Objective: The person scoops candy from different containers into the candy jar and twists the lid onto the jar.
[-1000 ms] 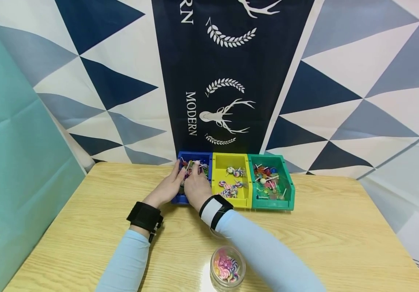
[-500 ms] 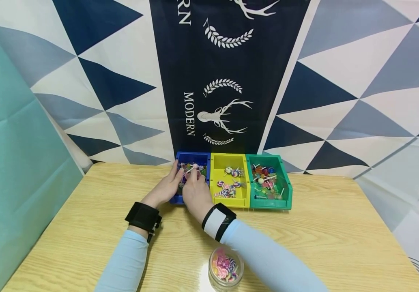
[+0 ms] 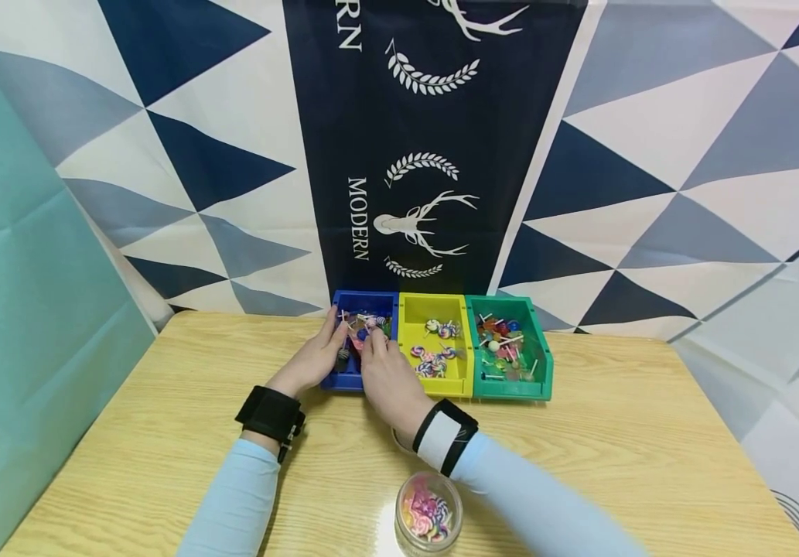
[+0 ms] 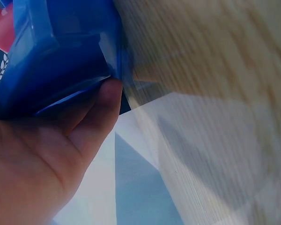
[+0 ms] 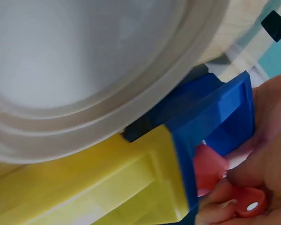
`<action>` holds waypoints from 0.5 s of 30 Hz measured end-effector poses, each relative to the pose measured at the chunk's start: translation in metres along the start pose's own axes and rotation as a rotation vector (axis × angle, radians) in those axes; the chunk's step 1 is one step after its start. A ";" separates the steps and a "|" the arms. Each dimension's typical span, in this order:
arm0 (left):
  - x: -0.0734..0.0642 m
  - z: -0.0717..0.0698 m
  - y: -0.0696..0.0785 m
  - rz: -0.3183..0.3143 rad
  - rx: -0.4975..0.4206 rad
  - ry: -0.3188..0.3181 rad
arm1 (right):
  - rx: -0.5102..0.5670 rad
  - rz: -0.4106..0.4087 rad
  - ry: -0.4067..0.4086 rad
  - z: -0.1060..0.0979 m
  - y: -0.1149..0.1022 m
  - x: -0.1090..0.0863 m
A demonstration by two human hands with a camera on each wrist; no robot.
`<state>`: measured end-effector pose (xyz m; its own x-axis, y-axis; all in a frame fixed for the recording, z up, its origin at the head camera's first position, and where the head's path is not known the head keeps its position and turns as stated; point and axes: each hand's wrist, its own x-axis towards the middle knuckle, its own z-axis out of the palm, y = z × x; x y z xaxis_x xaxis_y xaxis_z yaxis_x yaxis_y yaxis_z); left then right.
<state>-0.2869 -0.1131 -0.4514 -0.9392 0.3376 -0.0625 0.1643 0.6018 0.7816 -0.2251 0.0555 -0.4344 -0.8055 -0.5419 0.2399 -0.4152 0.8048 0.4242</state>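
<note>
My left hand [image 3: 309, 357] grips the left wall of a blue bin [image 3: 347, 382], fingers along its outside and thumb over the rim. In the left wrist view, a fingertip presses the blue plastic. Inside the bin lie small lollipops [image 3: 374, 320] and other colourful pieces. My right hand [image 3: 392, 379] reaches into the bin's right side. As the right wrist view shows, its fingers pinch a small red piece [image 5: 248, 202] with a white spot; its exact kind I cannot tell. Another red piece [image 5: 209, 169] sits beside it in the bin.
A yellow bin [image 3: 409, 325] with swirl lollipops and a green bin [image 3: 548, 363] with mixed candies adjoin the blue one. A clear jar [image 3: 399, 520] of swirl candies stands in front. A round white rimmed object [image 5: 98, 136] lies under my right wrist. Patterned cloth hangs behind the table.
My right hand has shifted slightly right and back within the blue bin, its fingers curling more. The pieces inside have been stirred. My left hand keeps its place at the bin's wall.
</note>
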 end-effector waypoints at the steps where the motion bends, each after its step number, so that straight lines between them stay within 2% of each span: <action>1: 0.000 0.000 0.000 0.002 0.000 0.002 | 0.006 -0.016 0.016 0.001 0.002 -0.002; 3: 0.000 0.001 0.001 0.000 -0.001 0.006 | 0.036 -0.045 0.051 0.003 0.006 -0.007; 9: -0.003 0.001 0.005 -0.003 -0.006 0.016 | 0.225 -0.069 0.168 0.007 0.018 -0.018; 15: -0.001 0.001 0.002 -0.005 -0.003 0.013 | 0.352 -0.058 0.176 0.006 0.029 -0.028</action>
<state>-0.2851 -0.1114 -0.4499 -0.9439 0.3250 -0.0585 0.1584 0.6011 0.7833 -0.2170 0.0953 -0.4336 -0.7043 -0.5978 0.3828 -0.6023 0.7887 0.1234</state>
